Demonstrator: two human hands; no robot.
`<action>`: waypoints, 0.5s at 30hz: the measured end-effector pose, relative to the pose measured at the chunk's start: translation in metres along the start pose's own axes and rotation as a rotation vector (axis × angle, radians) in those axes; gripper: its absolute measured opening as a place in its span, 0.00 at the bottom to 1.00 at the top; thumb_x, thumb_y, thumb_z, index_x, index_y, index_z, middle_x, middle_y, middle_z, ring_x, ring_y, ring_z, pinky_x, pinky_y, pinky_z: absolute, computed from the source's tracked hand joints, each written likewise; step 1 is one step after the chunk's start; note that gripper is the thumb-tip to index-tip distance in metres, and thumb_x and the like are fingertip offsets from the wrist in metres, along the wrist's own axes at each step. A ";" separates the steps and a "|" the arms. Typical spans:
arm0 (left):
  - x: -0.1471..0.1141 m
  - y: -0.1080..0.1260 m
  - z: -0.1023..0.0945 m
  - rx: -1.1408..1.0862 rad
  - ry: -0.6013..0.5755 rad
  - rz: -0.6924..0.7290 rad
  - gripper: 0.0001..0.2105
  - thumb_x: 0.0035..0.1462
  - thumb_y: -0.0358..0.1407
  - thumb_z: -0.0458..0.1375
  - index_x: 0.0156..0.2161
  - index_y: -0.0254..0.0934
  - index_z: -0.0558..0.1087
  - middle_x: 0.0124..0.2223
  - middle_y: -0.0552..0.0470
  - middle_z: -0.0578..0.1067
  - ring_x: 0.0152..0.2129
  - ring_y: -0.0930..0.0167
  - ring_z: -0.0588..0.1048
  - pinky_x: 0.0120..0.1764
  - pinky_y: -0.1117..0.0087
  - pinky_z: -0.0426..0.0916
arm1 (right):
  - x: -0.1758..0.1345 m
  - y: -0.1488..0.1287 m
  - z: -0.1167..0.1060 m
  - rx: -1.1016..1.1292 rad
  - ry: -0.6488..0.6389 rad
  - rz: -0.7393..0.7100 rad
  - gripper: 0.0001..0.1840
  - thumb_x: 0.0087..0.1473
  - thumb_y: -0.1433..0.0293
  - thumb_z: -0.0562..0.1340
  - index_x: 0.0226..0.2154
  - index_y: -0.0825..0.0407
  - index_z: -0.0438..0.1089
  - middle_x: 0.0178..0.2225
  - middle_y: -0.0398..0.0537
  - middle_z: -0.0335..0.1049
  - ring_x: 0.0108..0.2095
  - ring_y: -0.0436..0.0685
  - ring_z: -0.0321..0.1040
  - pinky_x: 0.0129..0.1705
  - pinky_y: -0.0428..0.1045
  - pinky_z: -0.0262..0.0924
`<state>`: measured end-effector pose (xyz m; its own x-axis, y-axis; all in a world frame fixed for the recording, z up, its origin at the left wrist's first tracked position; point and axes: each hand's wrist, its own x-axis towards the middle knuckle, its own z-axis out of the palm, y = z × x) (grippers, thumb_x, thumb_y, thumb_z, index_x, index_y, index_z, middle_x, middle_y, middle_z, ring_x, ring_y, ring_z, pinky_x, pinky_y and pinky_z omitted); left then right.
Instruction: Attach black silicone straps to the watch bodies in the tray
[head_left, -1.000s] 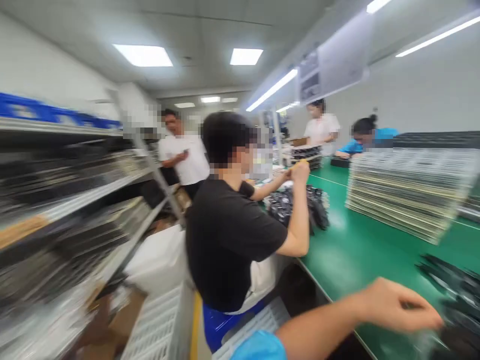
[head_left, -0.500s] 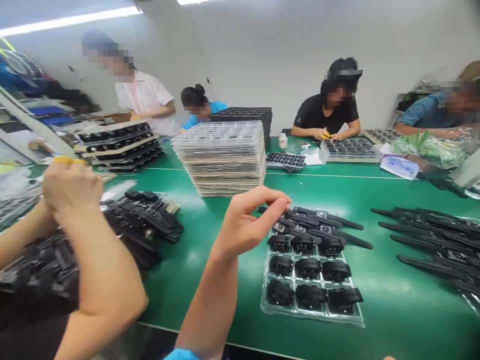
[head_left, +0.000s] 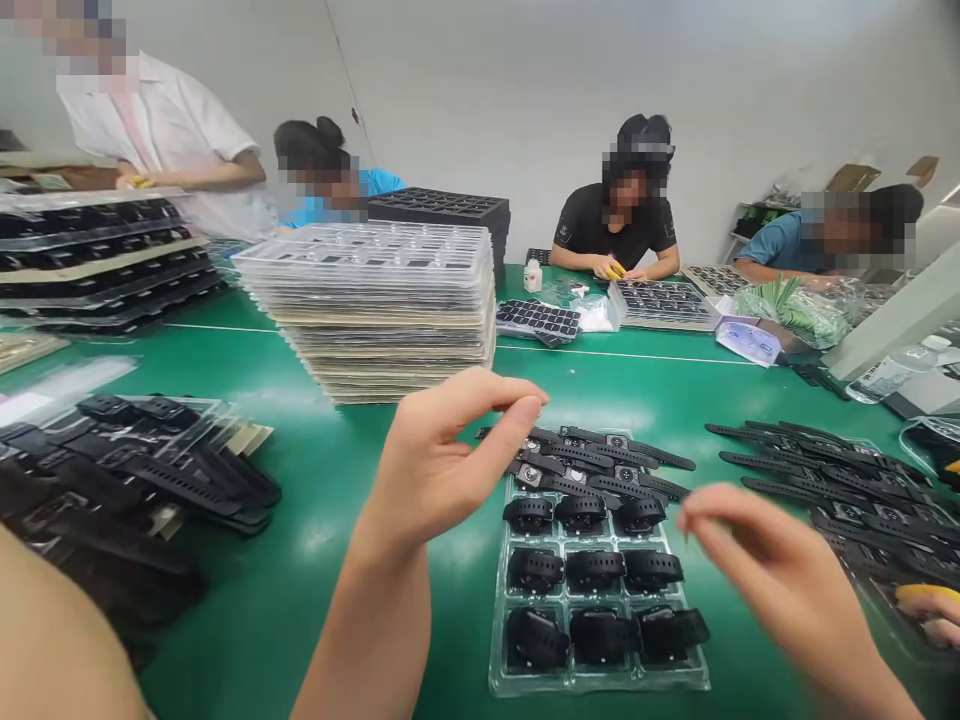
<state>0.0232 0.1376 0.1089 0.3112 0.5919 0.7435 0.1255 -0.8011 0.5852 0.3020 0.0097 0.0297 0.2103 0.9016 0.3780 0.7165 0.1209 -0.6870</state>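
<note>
Head view: poised around watches [head_left: 596,570] in the tray [head_left: 600,686], looped near-side, seemingly to fit, with left hand [head_left: 450,460] pinched on nothing visible, right hand [head_left: 780,575] curled, hold too blurred to tell.

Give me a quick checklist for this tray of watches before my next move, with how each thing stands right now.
1. Tray flat on the green table: ok.
2. Nearest three rows of watches, three each, straps curled: ok.
3. Far watches curled too: not ok; straps lie outstretched.
4. Left hand free: ok; nothing visible between its fingertips.
5. Right hand free: cannot tell; blurred.
6. Co-worker's hand off the tray: ok.
</note>
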 end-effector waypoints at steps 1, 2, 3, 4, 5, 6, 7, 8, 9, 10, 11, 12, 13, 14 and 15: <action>-0.001 0.000 -0.002 -0.006 0.018 0.001 0.06 0.62 0.27 0.60 0.37 0.39 0.79 0.34 0.54 0.81 0.31 0.71 0.78 0.36 0.69 0.72 | 0.013 0.009 0.001 -0.094 -0.046 -0.008 0.14 0.63 0.58 0.60 0.39 0.45 0.79 0.41 0.51 0.80 0.42 0.65 0.75 0.42 0.55 0.69; -0.001 -0.001 -0.004 -0.012 0.033 0.004 0.06 0.62 0.27 0.60 0.38 0.39 0.79 0.34 0.54 0.81 0.32 0.72 0.78 0.36 0.70 0.72 | 0.029 0.020 0.003 -0.229 -0.168 0.015 0.16 0.65 0.59 0.57 0.41 0.46 0.79 0.43 0.51 0.80 0.45 0.66 0.75 0.45 0.56 0.68; -0.001 -0.001 -0.005 -0.014 0.040 0.010 0.07 0.62 0.27 0.60 0.38 0.39 0.79 0.34 0.54 0.81 0.31 0.72 0.78 0.36 0.70 0.72 | 0.044 0.031 0.007 -0.368 -0.360 0.042 0.17 0.65 0.61 0.55 0.43 0.46 0.79 0.45 0.51 0.79 0.47 0.66 0.74 0.47 0.56 0.67; -0.001 -0.001 -0.006 -0.010 0.038 0.016 0.06 0.62 0.27 0.60 0.38 0.39 0.79 0.34 0.54 0.80 0.31 0.72 0.78 0.36 0.70 0.72 | 0.058 0.042 0.011 -0.410 -0.454 0.046 0.15 0.63 0.63 0.57 0.41 0.47 0.80 0.44 0.52 0.80 0.46 0.66 0.74 0.47 0.56 0.66; -0.001 -0.001 -0.006 0.001 0.032 0.024 0.06 0.62 0.27 0.60 0.38 0.39 0.79 0.34 0.54 0.80 0.31 0.72 0.78 0.36 0.70 0.72 | 0.070 0.051 0.017 -0.432 -0.512 0.045 0.13 0.62 0.65 0.59 0.39 0.47 0.81 0.42 0.50 0.80 0.44 0.65 0.75 0.45 0.55 0.66; 0.000 -0.001 -0.006 0.018 0.026 0.031 0.06 0.62 0.27 0.60 0.37 0.39 0.79 0.34 0.54 0.80 0.31 0.72 0.78 0.36 0.70 0.72 | 0.078 0.058 0.023 -0.459 -0.565 0.046 0.12 0.61 0.66 0.60 0.37 0.47 0.81 0.42 0.50 0.80 0.43 0.64 0.75 0.45 0.54 0.66; 0.000 -0.001 -0.006 0.038 0.023 0.039 0.06 0.62 0.27 0.60 0.37 0.38 0.79 0.34 0.54 0.81 0.31 0.72 0.78 0.36 0.70 0.72 | 0.084 0.062 0.028 -0.476 -0.600 0.045 0.10 0.60 0.67 0.62 0.35 0.48 0.81 0.41 0.50 0.80 0.42 0.63 0.75 0.44 0.53 0.66; 0.000 -0.001 -0.006 0.057 0.024 0.048 0.06 0.62 0.27 0.60 0.37 0.38 0.79 0.34 0.54 0.81 0.31 0.72 0.78 0.36 0.70 0.72 | 0.088 0.063 0.034 -0.499 -0.633 0.046 0.10 0.60 0.67 0.63 0.34 0.48 0.81 0.40 0.49 0.80 0.41 0.62 0.75 0.43 0.52 0.66; 0.000 -0.001 -0.007 0.072 0.028 0.054 0.06 0.62 0.27 0.60 0.37 0.38 0.79 0.34 0.54 0.81 0.31 0.71 0.78 0.36 0.70 0.72 | 0.090 0.061 0.039 -0.528 -0.665 0.052 0.09 0.61 0.67 0.63 0.33 0.49 0.80 0.39 0.49 0.80 0.40 0.60 0.75 0.43 0.52 0.67; -0.001 0.000 -0.008 0.083 0.035 0.058 0.06 0.62 0.27 0.60 0.37 0.38 0.78 0.34 0.53 0.81 0.31 0.71 0.78 0.36 0.70 0.71 | 0.090 0.059 0.043 -0.559 -0.694 0.063 0.10 0.63 0.66 0.63 0.34 0.51 0.79 0.38 0.49 0.79 0.39 0.59 0.75 0.42 0.52 0.68; -0.001 0.000 -0.010 0.089 0.039 0.059 0.06 0.62 0.28 0.59 0.37 0.38 0.78 0.34 0.53 0.81 0.31 0.71 0.78 0.36 0.70 0.71 | 0.091 0.055 0.047 -0.595 -0.718 0.079 0.10 0.64 0.64 0.63 0.35 0.52 0.78 0.38 0.48 0.78 0.38 0.58 0.75 0.42 0.52 0.69; -0.002 0.001 -0.011 0.088 0.041 0.059 0.06 0.62 0.28 0.59 0.37 0.38 0.78 0.34 0.53 0.81 0.32 0.71 0.78 0.36 0.70 0.71 | 0.091 0.051 0.051 -0.634 -0.737 0.101 0.11 0.66 0.63 0.63 0.37 0.52 0.76 0.38 0.48 0.77 0.38 0.57 0.74 0.42 0.53 0.69; -0.003 0.002 -0.013 0.083 0.042 0.060 0.06 0.63 0.28 0.59 0.37 0.38 0.78 0.34 0.53 0.80 0.32 0.71 0.78 0.36 0.70 0.71 | 0.092 0.047 0.054 -0.675 -0.751 0.125 0.11 0.66 0.62 0.63 0.39 0.53 0.75 0.39 0.48 0.77 0.37 0.56 0.74 0.42 0.54 0.70; -0.003 0.002 -0.014 0.075 0.044 0.058 0.06 0.63 0.28 0.59 0.37 0.38 0.78 0.34 0.53 0.80 0.32 0.71 0.78 0.36 0.70 0.71 | 0.093 0.043 0.057 -0.716 -0.762 0.149 0.12 0.67 0.61 0.63 0.41 0.53 0.74 0.41 0.48 0.76 0.38 0.56 0.74 0.43 0.54 0.71; -0.004 0.003 -0.016 0.063 0.046 0.057 0.06 0.63 0.28 0.59 0.37 0.38 0.78 0.34 0.53 0.80 0.32 0.71 0.78 0.36 0.70 0.71 | 0.095 0.039 0.061 -0.751 -0.773 0.170 0.12 0.67 0.61 0.63 0.43 0.53 0.74 0.42 0.49 0.75 0.39 0.56 0.74 0.43 0.55 0.71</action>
<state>0.0076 0.1348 0.1129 0.2757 0.5474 0.7901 0.1682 -0.8368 0.5211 0.3099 0.1255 0.0010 0.0588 0.9317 -0.3585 0.9961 -0.0782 -0.0397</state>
